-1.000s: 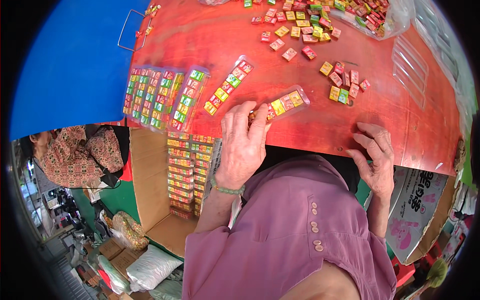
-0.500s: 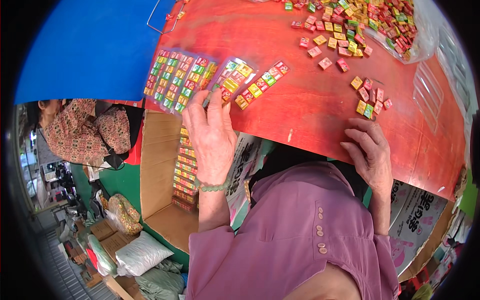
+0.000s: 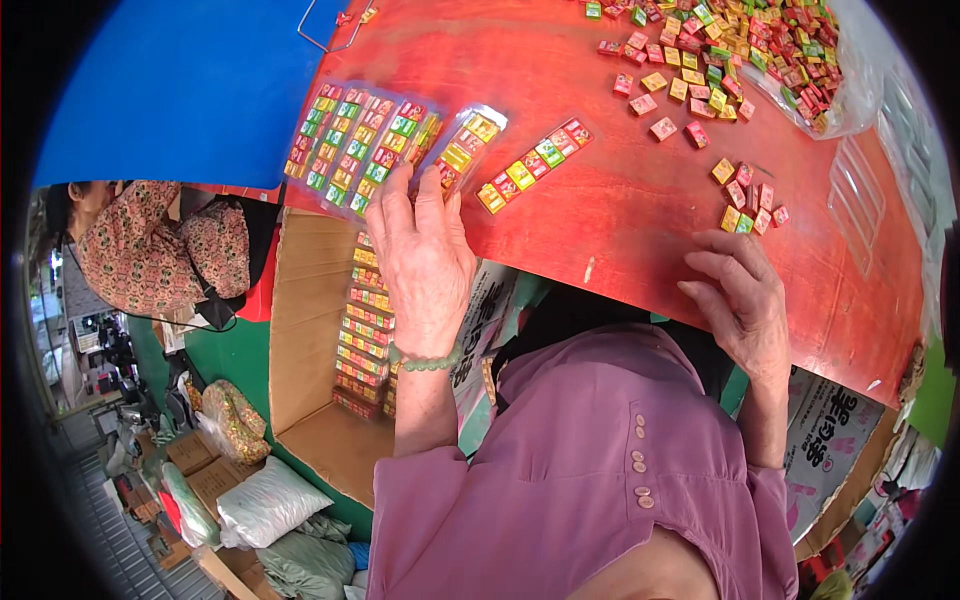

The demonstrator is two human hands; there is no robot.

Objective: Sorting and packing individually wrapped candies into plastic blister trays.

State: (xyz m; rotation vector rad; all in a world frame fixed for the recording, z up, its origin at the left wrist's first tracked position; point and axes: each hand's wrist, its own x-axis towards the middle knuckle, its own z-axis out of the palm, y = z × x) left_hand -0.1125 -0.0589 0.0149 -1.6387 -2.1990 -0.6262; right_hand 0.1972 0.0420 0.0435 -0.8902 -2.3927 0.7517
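My left hand [image 3: 425,265], a green bead bracelet at its wrist, reaches over the table's front edge. Its fingertips grip the near end of a narrow clear plastic tray [image 3: 462,150] filled with small coloured boxes. Left of it, several similar filled trays [image 3: 360,145] lie side by side, close together. To its right, apart, lies another filled tray [image 3: 535,165] at a slant. My right hand [image 3: 742,295] rests at the table edge with nothing in it, fingers loosely bent and apart. Just beyond it sits a small group of red, yellow and green boxes [image 3: 745,197].
Loose boxes [image 3: 720,60] spread across the far right of the red table [image 3: 600,215], some inside a clear bag [image 3: 850,90]. Empty clear trays [image 3: 858,205] lie at the right. Below the left edge stands an open carton [image 3: 310,330] with filled trays. Another person [image 3: 165,240] sits at left.
My left hand has shifted the gripped tray slightly left, toward the row of filled trays. The view has moved a little. My right hand stays in nearly the same place.
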